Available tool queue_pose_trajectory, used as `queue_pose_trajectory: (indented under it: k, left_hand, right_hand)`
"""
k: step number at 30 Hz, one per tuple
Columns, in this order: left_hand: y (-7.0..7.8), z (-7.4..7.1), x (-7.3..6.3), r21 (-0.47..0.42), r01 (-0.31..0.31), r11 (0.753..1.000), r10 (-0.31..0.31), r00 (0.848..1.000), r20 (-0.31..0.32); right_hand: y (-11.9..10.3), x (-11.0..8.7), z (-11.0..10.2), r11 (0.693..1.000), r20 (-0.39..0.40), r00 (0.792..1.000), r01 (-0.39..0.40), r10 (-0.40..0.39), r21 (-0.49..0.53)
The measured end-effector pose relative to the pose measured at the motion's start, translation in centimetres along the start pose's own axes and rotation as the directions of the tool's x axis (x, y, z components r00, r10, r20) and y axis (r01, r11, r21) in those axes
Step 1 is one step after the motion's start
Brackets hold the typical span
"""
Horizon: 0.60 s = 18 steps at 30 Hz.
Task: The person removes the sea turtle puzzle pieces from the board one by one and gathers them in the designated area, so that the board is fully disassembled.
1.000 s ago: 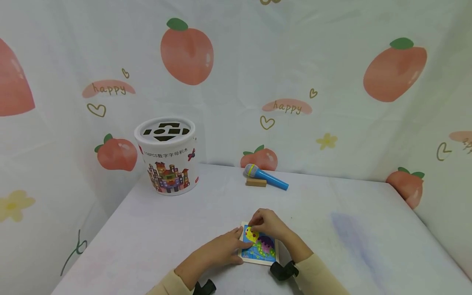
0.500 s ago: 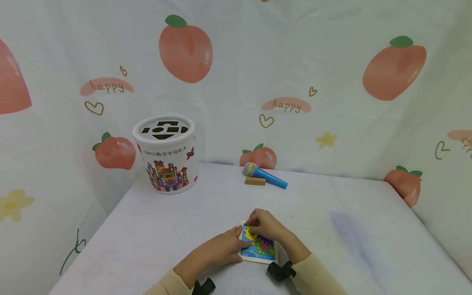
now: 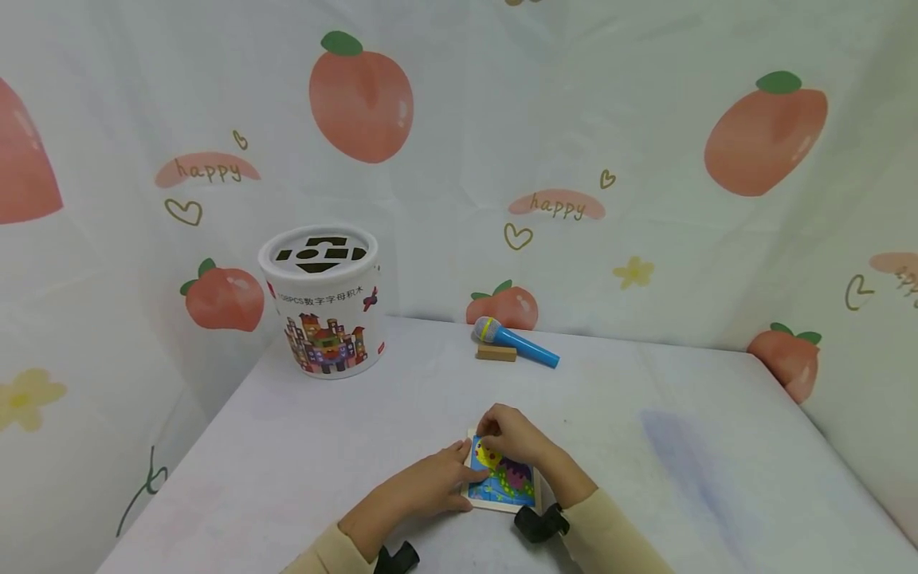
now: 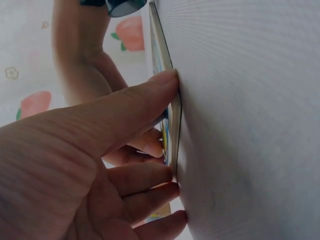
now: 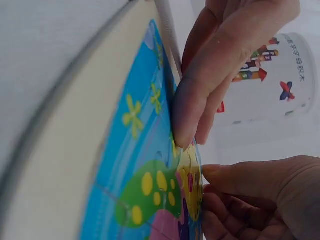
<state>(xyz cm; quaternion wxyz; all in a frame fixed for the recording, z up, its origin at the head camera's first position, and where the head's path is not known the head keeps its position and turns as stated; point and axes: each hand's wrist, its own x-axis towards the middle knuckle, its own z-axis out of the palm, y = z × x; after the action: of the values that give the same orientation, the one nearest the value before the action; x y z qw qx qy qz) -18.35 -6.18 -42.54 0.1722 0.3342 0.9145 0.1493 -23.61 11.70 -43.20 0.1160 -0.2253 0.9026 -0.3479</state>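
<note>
Toward the left back of the desk, a slotted white bucket is standing upright before a peach-printed cloth. Nearer me, my left hand is lying wide: one finger is resting on the picture of a small puzzle board, others are lying along its left rim, and my thumb is touching its near left corner. That wood-rimmed board is lying flat on the desk just in front of me, between my hands, and is showing a yellow figure and a purple one on blue. Beyond it, well apart, a small wooden block is lying just in front of a blue toy microphone, whose grey head is pointing left. Over the board's far side my right hand is resting narrow, thumb and fingertips bunching close together by the yellow figure; I cannot tell whether they are pinching a piece. Farther right, a bluish smear is showing on the white desk
</note>
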Motion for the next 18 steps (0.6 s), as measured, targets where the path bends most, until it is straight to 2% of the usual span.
queue_pose_trajectory:
  k: [8,18]
  left_hand:
    - [0.16,-0.1,-0.17,-0.001,0.004,1.0,-0.004,1.0,0.005]
    - [0.09,-0.13,-0.05,0.019,0.006,1.0,-0.006,1.0,0.008]
  right_hand:
    - [0.22,0.41,-0.13,0.999,0.011,1.0,-0.018,0.017,0.034]
    - [0.7,0.21,-0.69,0.98,0.013,0.996,-0.086,0.085,0.178]
